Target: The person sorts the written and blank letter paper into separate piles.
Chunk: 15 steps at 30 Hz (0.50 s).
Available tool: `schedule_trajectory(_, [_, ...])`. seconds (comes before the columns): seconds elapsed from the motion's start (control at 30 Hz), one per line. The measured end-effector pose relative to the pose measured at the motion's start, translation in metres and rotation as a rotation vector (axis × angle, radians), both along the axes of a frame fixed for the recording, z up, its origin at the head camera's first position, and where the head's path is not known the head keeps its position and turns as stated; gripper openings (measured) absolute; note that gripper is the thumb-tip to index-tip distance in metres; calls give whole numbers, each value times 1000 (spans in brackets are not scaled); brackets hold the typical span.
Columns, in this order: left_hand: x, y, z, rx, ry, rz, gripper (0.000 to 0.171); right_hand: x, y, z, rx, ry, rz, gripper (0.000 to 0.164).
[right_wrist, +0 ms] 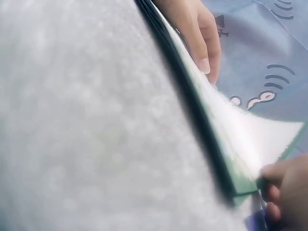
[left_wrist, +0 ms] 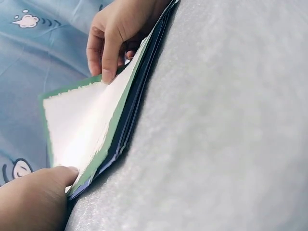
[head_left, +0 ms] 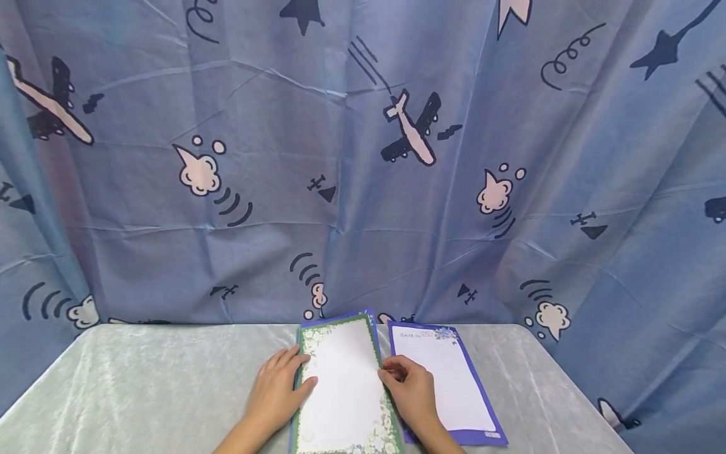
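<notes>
A green-bordered sheet of letter paper (head_left: pixel 343 384) with white flowers printed in its corners lies on top of a stack of purple-blue sheets (head_left: pixel 367 312). My left hand (head_left: pixel 279 388) rests along the left edge, its thumb and index finger on the white face of the sheet. At the right edge, my right hand (head_left: pixel 411 384) pinches the green-bordered sheet between thumb and index finger. The right wrist view has the right hand (right_wrist: pixel 288 192) at lower right, where the sheet's edge curves up. The left hand's other fingers are partly hidden in the left wrist view.
To the right lies a purple-bordered lined sheet (head_left: pixel 442 378) with blue flowers in its top corner, partly under my right hand. Everything lies on a table with a pale grey velvety cover (head_left: pixel 170 391). A blue patterned curtain (head_left: pixel 283 157) hangs behind and at both sides.
</notes>
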<state>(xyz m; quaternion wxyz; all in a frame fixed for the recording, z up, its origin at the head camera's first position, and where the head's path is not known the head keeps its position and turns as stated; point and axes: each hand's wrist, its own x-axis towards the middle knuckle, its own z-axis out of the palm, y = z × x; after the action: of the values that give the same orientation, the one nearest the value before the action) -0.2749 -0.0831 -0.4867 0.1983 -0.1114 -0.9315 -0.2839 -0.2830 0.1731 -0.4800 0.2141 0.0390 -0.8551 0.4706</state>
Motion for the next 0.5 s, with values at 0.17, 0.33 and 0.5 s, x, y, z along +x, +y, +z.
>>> schedule_trajectory(0.17, [1,-1,0,-10,-37,-5,41,2,0,-3,-1,7,-12,16])
schedule_trajectory(0.33, [3,-2,2,-24,-62,-1,42,2,-1,-3,5,-19,25,13])
schedule_trajectory(0.5, [0,0,6,-18,-73,-3,42,-2,1,2,11,-6,34,13])
